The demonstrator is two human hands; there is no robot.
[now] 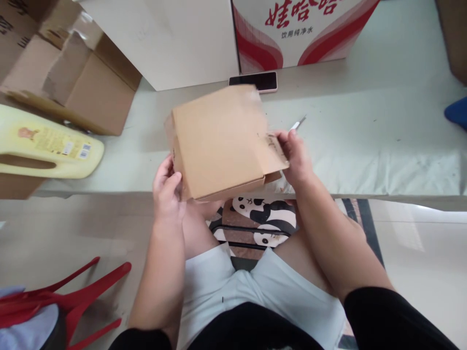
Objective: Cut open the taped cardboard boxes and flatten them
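Observation:
Over the table's front edge, a small brown cardboard box (219,141) is tilted between my two hands. My left hand (168,188) is closed on its left side, thumb on the near corner. The fingers of my right hand (296,158) are closed on an end flap (274,151) that sticks out at the right and bears dark marks. Just beyond those fingers shows a thin tool (298,123) with a white part and a narrow metal tip. Whether my right hand holds the tool or it lies on the table, I cannot make out.
Behind the box lies a phone (260,81) on the cloth-covered table (379,131). A white box (182,39) and a red-and-white carton (306,29) stand behind it. To the left are an open cardboard carton (98,82) and a yellow jug (73,146). A red chair (87,291) stands lower left.

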